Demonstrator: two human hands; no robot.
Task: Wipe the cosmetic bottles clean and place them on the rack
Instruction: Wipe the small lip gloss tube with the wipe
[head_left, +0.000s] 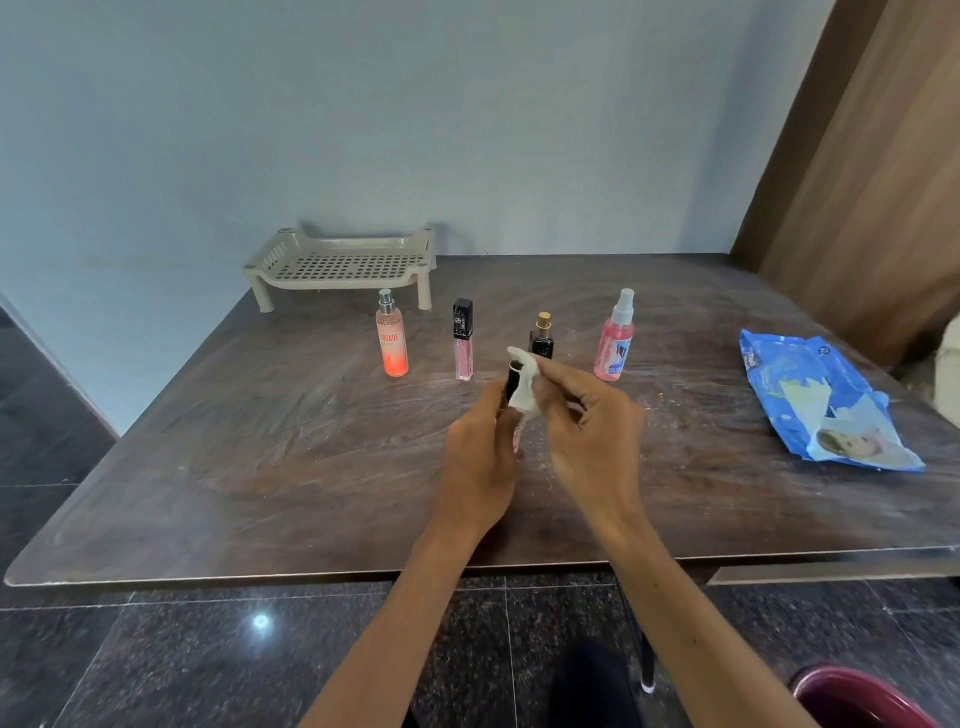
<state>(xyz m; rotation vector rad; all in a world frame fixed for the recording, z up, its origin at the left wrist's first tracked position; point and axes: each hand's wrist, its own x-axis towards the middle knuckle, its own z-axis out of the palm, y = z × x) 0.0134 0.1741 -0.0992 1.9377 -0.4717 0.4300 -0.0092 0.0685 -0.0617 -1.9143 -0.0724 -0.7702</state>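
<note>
— Where is the work going on?

— Above the near middle of the tabletop (260, 467). The left hand (480, 462) grips a slim tube (514, 383) upright, with its fingers curled round the body. The right hand (592, 436) pinches a white wipe (525, 389) against the tube's top from the right.

— What else is around?

— At the far edge, left of centre, a beige perforated rack (332, 285) stands on short legs. On the right a blue pack of wipes (826, 400) lies flat, well apart from the hands. Between the rack and the hands four things stand upright in a row. From the left they are an orange spray bottle (392, 340), a pink gloss tube (463, 343) with a black cap, a dark bottle (543, 332) with a gold cap, and a pink spray bottle (615, 345).

— Is anything in the way?

— The wipe and the right hand's fingertips overlap the foot of the dark bottle, which stands just beyond them.

— And the held tube itself?

— It has a black cap, half wrapped in the wipe. A little clear pinkish body shows below the left hand's fingers. The grip hides the rest.
</note>
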